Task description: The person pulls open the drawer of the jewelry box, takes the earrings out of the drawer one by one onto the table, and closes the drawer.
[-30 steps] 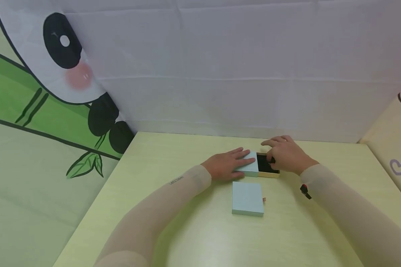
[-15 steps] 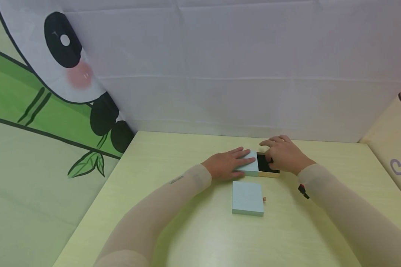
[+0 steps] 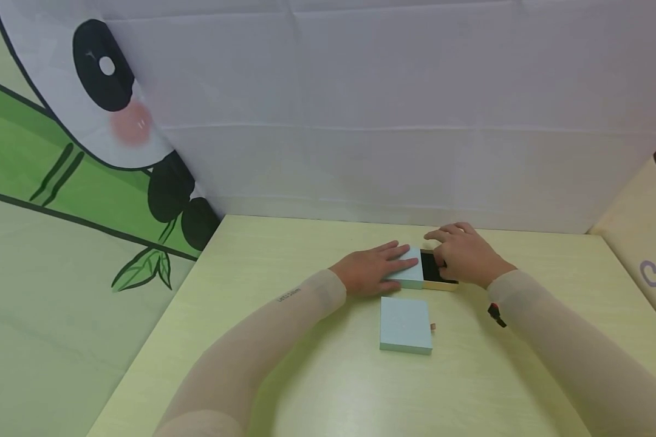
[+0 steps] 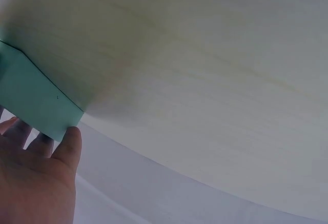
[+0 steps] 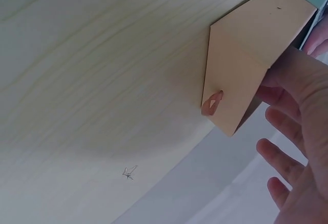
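In the head view a pale blue drawer box (image 3: pixel 411 283) lies near the back of the table. Its tan inner tray (image 3: pixel 440 286), lined in black, is slid partly out to the right. My left hand (image 3: pixel 367 271) rests spread across the blue sleeve, its fingers straight. My right hand (image 3: pixel 464 255) reaches into the tray with thumb and index finger, while the other fingers stay raised outside. In the right wrist view the tray wall hides those fingertips, so whether they pinch anything is hidden. A small ribbon loop (image 5: pixel 211 103) sticks out of the tray's end.
A second pale blue box (image 3: pixel 406 323), closed, with a small ribbon tab (image 3: pixel 433 326), lies in front of the first. A white cloth (image 3: pixel 361 121) hangs behind the table's back edge. The pale wooden table (image 3: pixel 328 388) extends toward me.
My right hand has shifted very slightly to the left, its fingers still inside the tray. The left hand and both boxes keep their places.
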`<state>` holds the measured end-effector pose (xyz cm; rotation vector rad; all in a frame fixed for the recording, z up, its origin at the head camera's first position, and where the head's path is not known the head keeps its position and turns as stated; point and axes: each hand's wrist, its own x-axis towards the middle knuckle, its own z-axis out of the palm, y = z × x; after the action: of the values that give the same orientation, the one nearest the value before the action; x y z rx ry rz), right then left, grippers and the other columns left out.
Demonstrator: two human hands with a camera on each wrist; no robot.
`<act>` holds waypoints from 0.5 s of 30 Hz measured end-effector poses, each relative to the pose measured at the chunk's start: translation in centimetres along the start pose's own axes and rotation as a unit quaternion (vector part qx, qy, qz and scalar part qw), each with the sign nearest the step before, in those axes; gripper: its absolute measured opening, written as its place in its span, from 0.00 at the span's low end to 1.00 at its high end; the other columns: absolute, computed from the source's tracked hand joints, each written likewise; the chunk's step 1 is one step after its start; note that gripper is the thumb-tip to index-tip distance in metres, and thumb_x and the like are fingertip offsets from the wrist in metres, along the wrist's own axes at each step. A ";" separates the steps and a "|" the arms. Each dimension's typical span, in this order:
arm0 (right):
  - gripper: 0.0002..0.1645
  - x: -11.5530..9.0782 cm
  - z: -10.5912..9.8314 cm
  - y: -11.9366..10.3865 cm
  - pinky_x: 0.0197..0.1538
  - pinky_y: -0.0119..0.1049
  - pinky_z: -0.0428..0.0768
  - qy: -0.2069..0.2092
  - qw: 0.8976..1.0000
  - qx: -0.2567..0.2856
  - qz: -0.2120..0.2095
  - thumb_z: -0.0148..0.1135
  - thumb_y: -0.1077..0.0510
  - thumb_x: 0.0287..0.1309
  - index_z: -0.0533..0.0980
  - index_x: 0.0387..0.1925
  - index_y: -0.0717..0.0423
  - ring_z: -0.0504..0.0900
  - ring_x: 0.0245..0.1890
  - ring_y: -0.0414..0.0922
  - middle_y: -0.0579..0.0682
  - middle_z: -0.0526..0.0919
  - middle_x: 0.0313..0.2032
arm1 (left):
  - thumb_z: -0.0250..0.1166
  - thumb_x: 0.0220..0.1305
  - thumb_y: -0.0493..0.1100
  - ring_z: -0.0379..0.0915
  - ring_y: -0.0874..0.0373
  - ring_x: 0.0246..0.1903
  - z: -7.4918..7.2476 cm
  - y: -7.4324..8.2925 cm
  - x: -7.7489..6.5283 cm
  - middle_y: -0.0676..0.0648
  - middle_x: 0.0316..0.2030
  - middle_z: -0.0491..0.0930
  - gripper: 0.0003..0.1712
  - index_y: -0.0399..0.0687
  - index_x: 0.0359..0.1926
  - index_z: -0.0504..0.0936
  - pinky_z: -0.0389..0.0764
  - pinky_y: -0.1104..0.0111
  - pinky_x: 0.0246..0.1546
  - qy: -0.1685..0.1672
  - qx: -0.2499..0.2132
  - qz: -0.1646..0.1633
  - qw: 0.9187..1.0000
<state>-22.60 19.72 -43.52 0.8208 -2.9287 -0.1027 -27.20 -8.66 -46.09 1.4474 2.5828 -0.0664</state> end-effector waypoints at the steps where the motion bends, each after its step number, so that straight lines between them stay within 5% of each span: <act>1: 0.15 0.0 0.0 0.0 0.82 0.69 0.78 0.002 1.000 -0.002 -0.001 0.85 0.60 0.64 0.91 0.22 0.45 0.85 0.77 0.67 0.59 0.90 0.73 | 0.55 0.94 0.69 0.38 0.55 1.00 0.0 0.0 0.0 0.59 0.99 0.44 0.43 0.79 0.98 0.49 0.85 0.55 0.81 -0.001 0.001 -0.001 1.000; 15: 0.17 0.0 -0.3 0.3 0.81 0.67 0.80 0.026 0.999 -0.023 -0.006 0.84 0.62 0.65 0.89 0.21 0.45 0.87 0.75 0.64 0.58 0.92 0.72 | 0.55 0.94 0.68 0.40 0.54 1.00 -0.3 0.2 -0.2 0.58 0.99 0.45 0.43 0.78 0.98 0.50 0.85 0.56 0.81 0.001 0.003 0.002 1.000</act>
<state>-22.77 19.97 -43.21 0.8228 -2.8624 -0.1465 -26.98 -8.66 -45.78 1.4550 2.5838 -0.0733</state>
